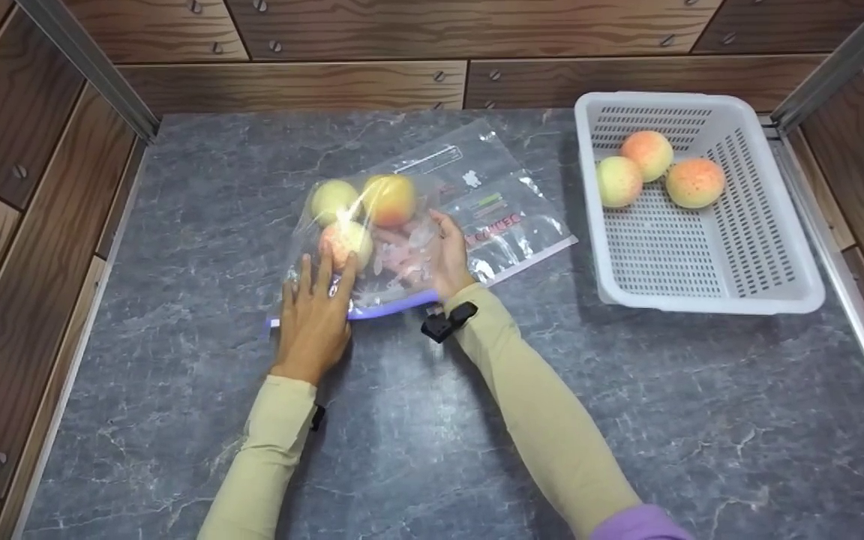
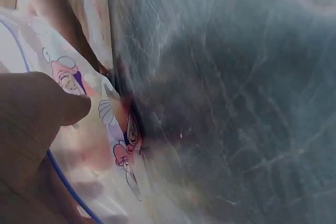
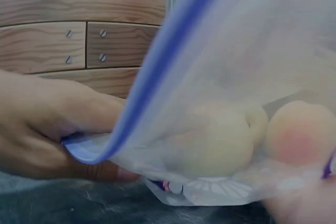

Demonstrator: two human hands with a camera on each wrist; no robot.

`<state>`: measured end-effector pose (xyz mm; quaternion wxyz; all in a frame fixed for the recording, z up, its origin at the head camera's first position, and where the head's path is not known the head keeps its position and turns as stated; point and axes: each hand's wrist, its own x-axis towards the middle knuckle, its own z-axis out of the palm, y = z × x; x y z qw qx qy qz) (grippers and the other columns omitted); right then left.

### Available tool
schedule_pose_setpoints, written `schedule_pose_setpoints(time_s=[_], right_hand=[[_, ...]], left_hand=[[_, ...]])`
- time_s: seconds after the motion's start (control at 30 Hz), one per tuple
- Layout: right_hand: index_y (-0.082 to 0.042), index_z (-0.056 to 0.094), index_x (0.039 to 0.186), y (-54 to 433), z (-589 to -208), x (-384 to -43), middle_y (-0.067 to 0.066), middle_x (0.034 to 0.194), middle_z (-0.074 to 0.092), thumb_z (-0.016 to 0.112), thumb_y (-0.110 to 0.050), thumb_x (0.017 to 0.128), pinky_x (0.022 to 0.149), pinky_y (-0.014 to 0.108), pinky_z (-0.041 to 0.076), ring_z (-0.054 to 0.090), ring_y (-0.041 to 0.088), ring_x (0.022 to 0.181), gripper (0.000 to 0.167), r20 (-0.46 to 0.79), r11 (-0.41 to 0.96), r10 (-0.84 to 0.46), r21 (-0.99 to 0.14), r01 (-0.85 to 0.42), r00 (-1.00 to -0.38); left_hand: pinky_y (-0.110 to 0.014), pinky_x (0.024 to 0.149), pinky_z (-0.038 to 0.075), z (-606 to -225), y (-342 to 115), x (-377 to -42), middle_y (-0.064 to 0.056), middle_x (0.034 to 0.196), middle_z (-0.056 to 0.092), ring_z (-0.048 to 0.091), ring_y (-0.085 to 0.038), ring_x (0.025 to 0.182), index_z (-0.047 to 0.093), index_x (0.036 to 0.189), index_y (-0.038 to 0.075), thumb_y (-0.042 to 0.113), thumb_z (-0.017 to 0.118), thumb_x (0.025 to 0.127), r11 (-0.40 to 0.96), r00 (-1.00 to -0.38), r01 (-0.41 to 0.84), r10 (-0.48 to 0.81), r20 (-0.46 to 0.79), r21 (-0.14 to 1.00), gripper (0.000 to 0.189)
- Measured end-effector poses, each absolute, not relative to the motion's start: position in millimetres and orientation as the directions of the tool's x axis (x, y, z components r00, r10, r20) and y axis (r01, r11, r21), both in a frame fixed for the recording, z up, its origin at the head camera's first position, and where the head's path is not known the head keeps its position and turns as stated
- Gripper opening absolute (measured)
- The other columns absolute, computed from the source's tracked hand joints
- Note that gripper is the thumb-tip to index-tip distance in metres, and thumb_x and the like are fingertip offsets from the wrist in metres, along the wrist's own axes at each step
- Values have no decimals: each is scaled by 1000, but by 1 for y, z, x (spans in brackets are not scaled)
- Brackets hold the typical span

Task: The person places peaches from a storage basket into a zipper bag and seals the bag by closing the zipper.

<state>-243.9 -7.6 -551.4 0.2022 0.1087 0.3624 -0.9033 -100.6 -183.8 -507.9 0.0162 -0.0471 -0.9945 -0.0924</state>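
Bag (image 1: 379,281) held three peaches (image 1: 346,241), apparently mid-filling. Left grip (image 1: 316,319) pinched its rim; right grip (image 1: 451,255) was unclear. Adding more likely required steadying it.

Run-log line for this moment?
left hand: grips zip bag | right hand: touches zip bag | bagged fruits: three | white basket: three more fruits

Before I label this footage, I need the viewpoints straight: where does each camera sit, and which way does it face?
Head: worn on the head, facing forward and down at the bag and basket; left hand, right hand and forearms show.
Left wrist: on that wrist, facing the bag and tabletop; both hands show in part.
Right wrist: on that wrist, facing the bag's blue edge and wood-patterned wall; the left hand shows at left.
Head and right wrist share the left hand and bagged fruit.
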Motion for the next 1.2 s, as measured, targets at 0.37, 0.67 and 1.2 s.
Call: schedule_pose_setpoints(time_s=[0.37, 0.67, 1.2], right_hand=[[10, 50, 138, 53, -483, -228, 28, 133, 56, 49, -20, 108, 103, 46, 51, 61, 37, 112, 44, -370, -177, -290, -886, 429, -883], [10, 60, 130, 100, -489, -220, 27, 129, 63, 63, -2, 97, 105, 46, 49, 60, 39, 119, 36, 130, 463, -413, -822, -331, -901], [-8, 54, 147, 133, -516, -182, 20, 162, 28, 64, -33, 101, 121, 63, 16, 22, 45, 148, 53, -140, 730, -627, -447, -516, -766]], left_hand=[[-67, 106, 40, -503, -183, -100, -21, 159, 35, 42, -51, 136, 43, 155, 19, 1, 74, 73, 976, -979, 120, 86, 184, 182, 89], [-67, 112, 31, -498, -183, -91, -24, 160, 32, 37, -50, 140, 43, 154, 18, 11, 80, 73, 972, -973, 145, 105, 207, 185, 90], [-77, 112, 18, -504, -143, -115, -16, 165, 24, 15, -47, 150, 32, 159, 32, 4, 70, 72, 939, -943, 320, 305, 133, 122, 99]])
